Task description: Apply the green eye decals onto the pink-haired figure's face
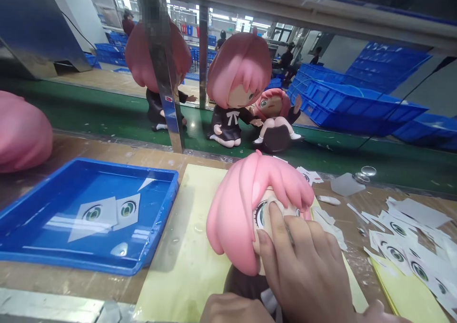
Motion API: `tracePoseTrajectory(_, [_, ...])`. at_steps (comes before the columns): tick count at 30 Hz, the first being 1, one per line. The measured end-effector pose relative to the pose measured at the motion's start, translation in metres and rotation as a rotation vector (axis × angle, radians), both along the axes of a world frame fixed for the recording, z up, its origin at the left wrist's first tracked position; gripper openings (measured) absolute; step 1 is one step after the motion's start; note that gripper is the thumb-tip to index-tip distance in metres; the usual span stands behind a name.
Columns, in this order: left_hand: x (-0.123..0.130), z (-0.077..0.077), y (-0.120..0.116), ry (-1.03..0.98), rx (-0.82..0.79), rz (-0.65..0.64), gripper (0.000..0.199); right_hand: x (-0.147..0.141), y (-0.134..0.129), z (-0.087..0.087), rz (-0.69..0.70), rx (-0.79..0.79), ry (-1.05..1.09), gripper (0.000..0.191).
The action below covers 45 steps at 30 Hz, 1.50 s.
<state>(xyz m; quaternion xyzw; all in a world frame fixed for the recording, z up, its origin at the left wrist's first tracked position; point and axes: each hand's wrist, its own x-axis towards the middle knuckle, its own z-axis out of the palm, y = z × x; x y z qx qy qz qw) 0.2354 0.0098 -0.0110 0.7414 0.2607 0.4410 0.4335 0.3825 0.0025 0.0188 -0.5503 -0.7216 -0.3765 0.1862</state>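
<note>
A large pink-haired figure in a dark dress leans back on a yellow sheet in front of me. My right hand lies over its face, fingers bent and close together. The index fingertip presses beside the green eye decal, on a whitish scrap that I cannot make out clearly. At the bottom edge my left hand shows only its knuckles, curled against the figure's dark body; its fingertips are hidden. The second eye is mostly covered by my right fingers.
To the left a blue tray contains water and eye decals. Cut decal sheets and paper scraps litter the right side. Behind, a green conveyor carries more figures, beside a metal post. Blue crates stand beyond.
</note>
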Motion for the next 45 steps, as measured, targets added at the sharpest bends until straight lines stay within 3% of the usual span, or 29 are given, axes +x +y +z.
tracePoseTrajectory(3, [0.037,0.001,0.040,-0.015,-0.039,0.018,0.024,0.003,-0.002,-0.001,-0.022,-0.018,-0.011,0.039])
tracePoseTrajectory(5, [0.061,0.001,0.063,-0.030,-0.062,0.029,0.034,0.004,-0.005,0.000,-0.026,-0.043,-0.033,0.039])
tracePoseTrajectory(7, [0.076,-0.001,0.077,-0.039,-0.081,0.036,0.050,0.003,-0.005,0.001,-0.020,-0.054,-0.037,0.038])
tracePoseTrajectory(9, [0.081,-0.004,0.082,-0.040,-0.094,0.032,0.048,0.002,-0.002,0.002,-0.018,-0.049,-0.013,0.037])
tracePoseTrajectory(13, [0.078,-0.013,0.084,-0.026,-0.115,0.010,0.023,-0.001,0.001,0.001,-0.030,-0.031,0.013,0.039])
tracePoseTrajectory(19, [0.076,-0.020,0.070,-0.010,-0.140,0.029,0.025,0.003,-0.011,-0.003,0.025,-0.138,-0.068,0.039])
tracePoseTrajectory(23, [0.067,-0.020,0.054,0.002,-0.159,0.049,0.020,-0.001,-0.002,0.001,-0.017,-0.100,-0.053,0.042])
tracePoseTrajectory(26, [0.070,-0.011,0.060,-0.005,-0.173,0.063,0.019,-0.002,0.003,0.004,-0.014,-0.089,-0.059,0.042])
tracePoseTrajectory(32, [0.090,0.020,0.093,-0.088,-0.207,0.085,0.053,-0.002,-0.015,0.005,0.042,-0.169,-0.052,0.031])
tracePoseTrajectory(39, [0.075,0.034,0.094,-0.125,-0.251,0.087,0.051,-0.005,-0.010,0.005,-0.010,-0.157,-0.063,0.035])
tracePoseTrajectory(42, [0.063,0.036,0.083,-0.126,-0.271,0.065,0.042,-0.001,-0.018,0.005,0.068,-0.167,-0.067,0.033])
tracePoseTrajectory(45, [0.034,0.033,0.047,-0.126,-0.289,0.042,0.026,0.003,-0.027,0.004,0.118,-0.173,-0.090,0.033])
